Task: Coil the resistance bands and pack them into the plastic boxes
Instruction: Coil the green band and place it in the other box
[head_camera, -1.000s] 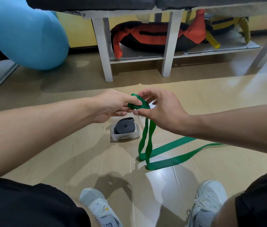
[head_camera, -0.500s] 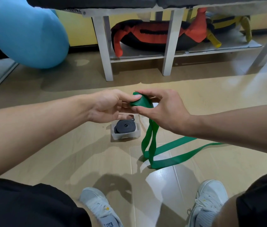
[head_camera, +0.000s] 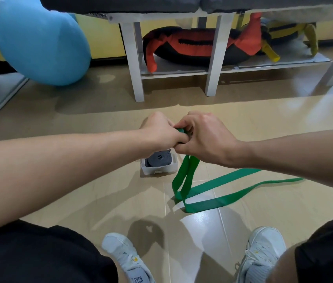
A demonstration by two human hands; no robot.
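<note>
Green band (head_camera: 184, 178) hangs from both hands just above the box (head_camera: 157, 170) — its top end bunched between them, two strands dropping to the floor (head_camera: 100, 201) right of the box and trailing off further right. Left hand (head_camera: 159, 133) keeps a tight grip on the band's bunched end; right hand (head_camera: 204, 137) pinches it too, knuckles touching the left. Inside the clear plastic box lies a coiled grey band (head_camera: 158, 159). White shoes (head_camera: 261, 252) sit nearer the camera than the box.
</note>
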